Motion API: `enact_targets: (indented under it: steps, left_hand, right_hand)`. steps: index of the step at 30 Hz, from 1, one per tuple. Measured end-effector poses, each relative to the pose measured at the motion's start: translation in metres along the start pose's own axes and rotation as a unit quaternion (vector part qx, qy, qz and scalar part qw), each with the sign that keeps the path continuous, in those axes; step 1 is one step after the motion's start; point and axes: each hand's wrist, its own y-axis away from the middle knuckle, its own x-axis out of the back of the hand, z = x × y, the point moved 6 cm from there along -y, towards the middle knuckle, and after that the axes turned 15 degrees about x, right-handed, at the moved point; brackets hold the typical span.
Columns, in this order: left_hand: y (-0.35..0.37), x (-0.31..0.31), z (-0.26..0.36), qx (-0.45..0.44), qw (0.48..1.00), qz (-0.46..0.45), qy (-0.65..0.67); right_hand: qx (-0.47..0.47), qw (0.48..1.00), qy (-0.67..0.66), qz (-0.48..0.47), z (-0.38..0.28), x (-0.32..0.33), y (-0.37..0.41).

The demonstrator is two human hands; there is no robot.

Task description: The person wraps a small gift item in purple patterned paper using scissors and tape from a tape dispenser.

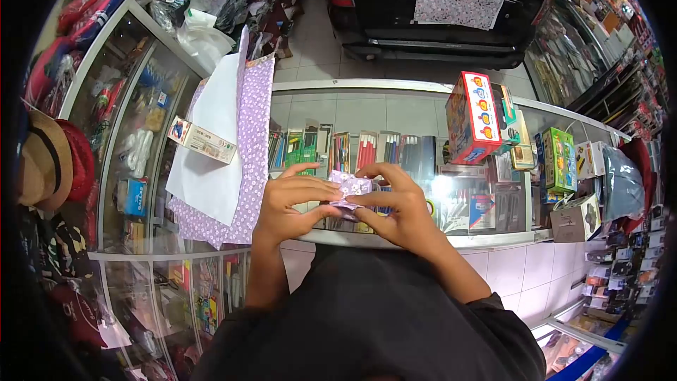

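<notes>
A small packet in purple flowered paper (355, 186) is between my two hands, over the glass counter near its front edge. My left hand (293, 201) grips its left side, with fingers on top and thumb at the lower edge. My right hand (398, 204) pinches the right side, its thumb and fingertips on the folded paper. Sheets of the same purple flowered paper (255, 113) lie to the left, with a white sheet (211, 141) over them. On that sheet rests a small printed box (203, 140).
Pens and pencils (363, 149) show under the glass counter top (395, 113). A red box (474, 118) stands on the right, with a green box (559, 160) farther right. A black car (437, 10) is beyond the counter. Hats (49, 155) hang at the far left.
</notes>
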Motion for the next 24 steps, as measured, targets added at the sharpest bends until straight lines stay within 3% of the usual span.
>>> enact_targets:
  steps: [6, 12, 14, 17, 21, 23, 24]
  left_hand:
    - [-0.002, 0.004, -0.003, 0.042, 0.997, -0.020, -0.060]
    - [-0.005, -0.005, -0.006, 0.089, 0.996, -0.020, 0.007]
    - [-0.005, -0.013, -0.019, 0.166, 0.979, -0.041, 0.110]
    - [-0.006, -0.019, -0.021, 0.194, 0.972, -0.042, 0.126]
    - [-0.002, -0.028, -0.038, 0.221, 0.961, -0.043, 0.163]
    - [0.004, -0.038, -0.053, 0.300, 0.886, -0.053, 0.350]
    - [0.002, -0.040, -0.048, 0.299, 0.886, -0.053, 0.350]
  right_hand:
    - [-0.023, 0.998, 0.058, -0.005, -0.004, 0.002, -0.002]
    - [-0.103, 0.993, -0.002, 0.054, 0.011, -0.011, 0.008]
    - [-0.137, 0.988, -0.035, 0.060, 0.015, -0.015, 0.010]
    - [-0.281, 0.921, -0.239, 0.123, 0.034, -0.026, 0.019]
    - [-0.312, 0.898, -0.270, 0.154, 0.040, -0.034, 0.024]
    - [-0.317, 0.852, -0.347, 0.230, 0.045, -0.033, 0.024]
    - [-0.317, 0.852, -0.346, 0.231, 0.046, -0.031, 0.021]
